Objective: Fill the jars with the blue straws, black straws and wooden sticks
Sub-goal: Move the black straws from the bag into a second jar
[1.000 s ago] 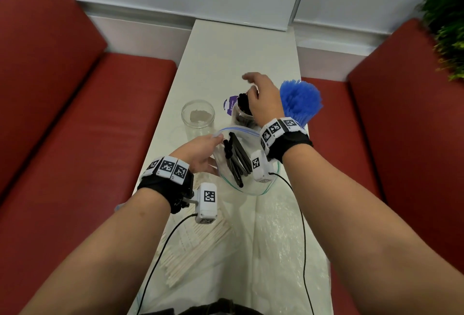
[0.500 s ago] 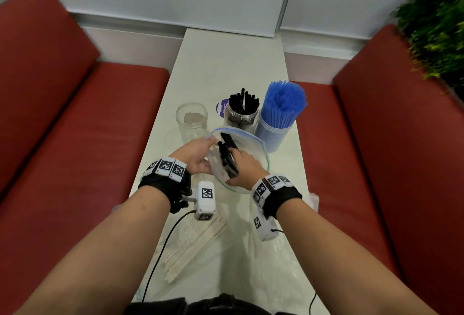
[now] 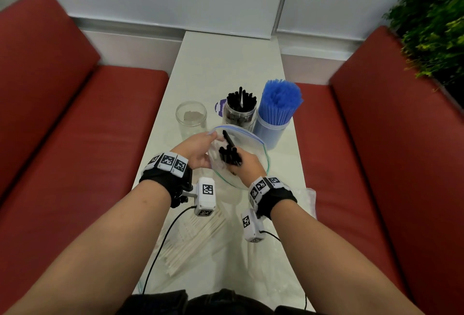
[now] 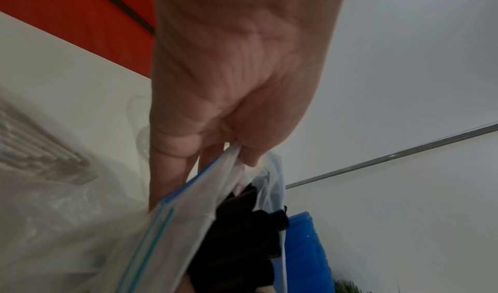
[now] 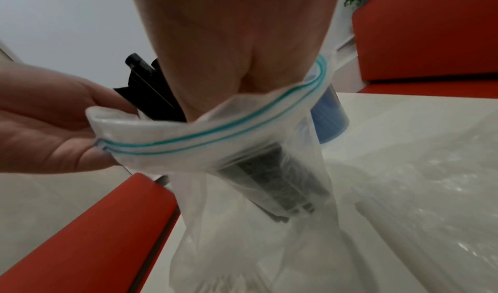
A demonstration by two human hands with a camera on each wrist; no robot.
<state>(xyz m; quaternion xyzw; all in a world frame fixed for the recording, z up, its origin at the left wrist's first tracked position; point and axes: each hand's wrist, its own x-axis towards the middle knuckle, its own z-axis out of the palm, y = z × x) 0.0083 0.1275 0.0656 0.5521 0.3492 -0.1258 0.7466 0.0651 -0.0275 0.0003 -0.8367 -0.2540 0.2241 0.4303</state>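
Right hand now deeper in zip bag, grip holding black straws, left hand pinching rim, three jars

The head view looks forward and down from above the table, taking in both forearms, the jars and the red seats on either side — the widest view of the three. The left wrist view sits right under the left hand, looking along the palm and up toward the wall; it is very close, so the hand fills the upper middle. The right wrist view looks along the right hand into the mouth of the bag, with the table beyond. All three share the bag and the black straws in it — the blue straws show at the edge of both wrist views.
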